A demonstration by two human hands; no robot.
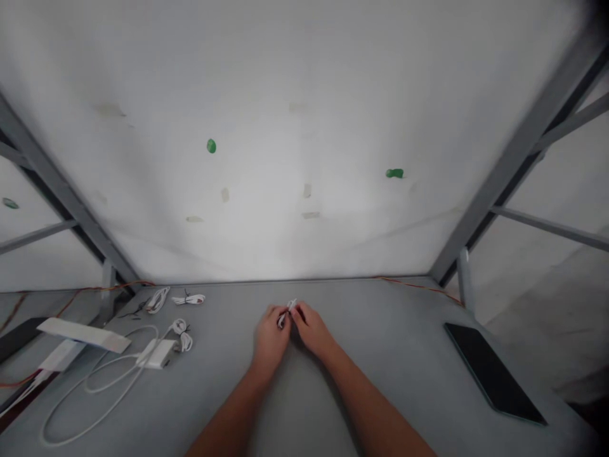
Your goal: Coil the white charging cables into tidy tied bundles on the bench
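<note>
Both of my hands meet over the middle of the grey table (223, 393), near its back edge. Between them is a small bundled white cable (292, 304) with a dark tie around it. My left hand (272, 339) has its fingers closed around the bundle from the left. From the right, my right hand (311, 330) pinches at the same cable with thumb and finger. Much of the bundle is hidden behind my fingers.
Bundled white cables (189, 299) lie at the back left. Nearer are a white power adapter (159, 354) with a looped cord and a white flat box (85, 334). A dark tablet (495, 373) lies at right. A white wall (304, 247) and metal frame posts (504, 165) bound the table.
</note>
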